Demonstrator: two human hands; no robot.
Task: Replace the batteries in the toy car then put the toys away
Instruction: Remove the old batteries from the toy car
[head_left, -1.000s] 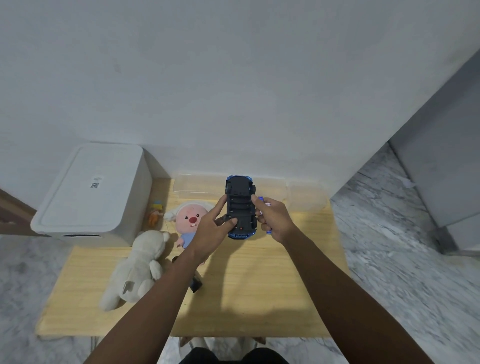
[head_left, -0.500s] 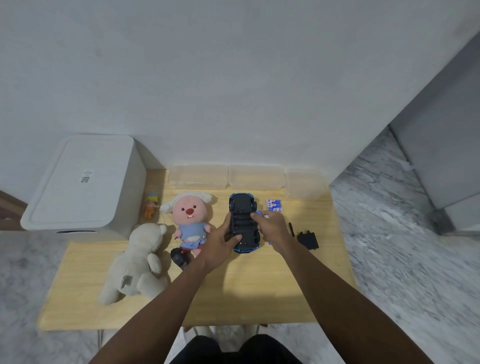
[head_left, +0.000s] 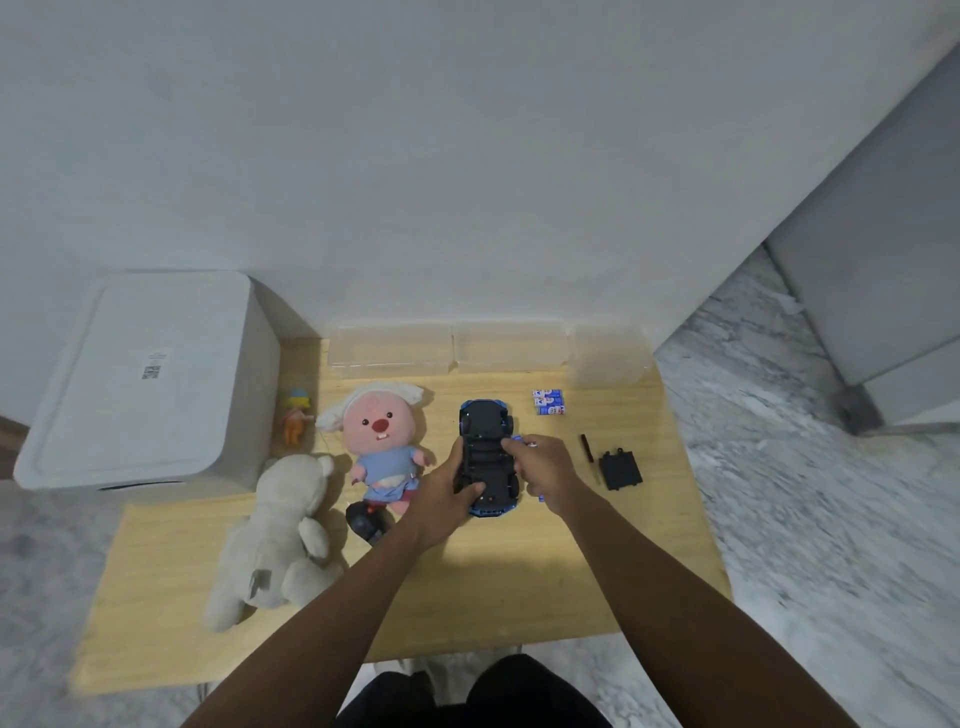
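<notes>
Car (head_left: 487, 457): upside down at tabletop (head_left: 467, 587) centre, left hand (head_left: 445, 493) gripping its 9 o'clock flank; right hand (head_left: 540, 470) pinching a battery (head_left: 521, 440) at 3 o'clock. Judged light, rigid plastic; best held by the flanks.

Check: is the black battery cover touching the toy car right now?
Apart. Head view shows the black battery cover lying on the table, right hand and bare wood between it and the toy car.

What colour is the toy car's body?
Blue, edging the black underside of the toy car; head view, the only one.
</notes>
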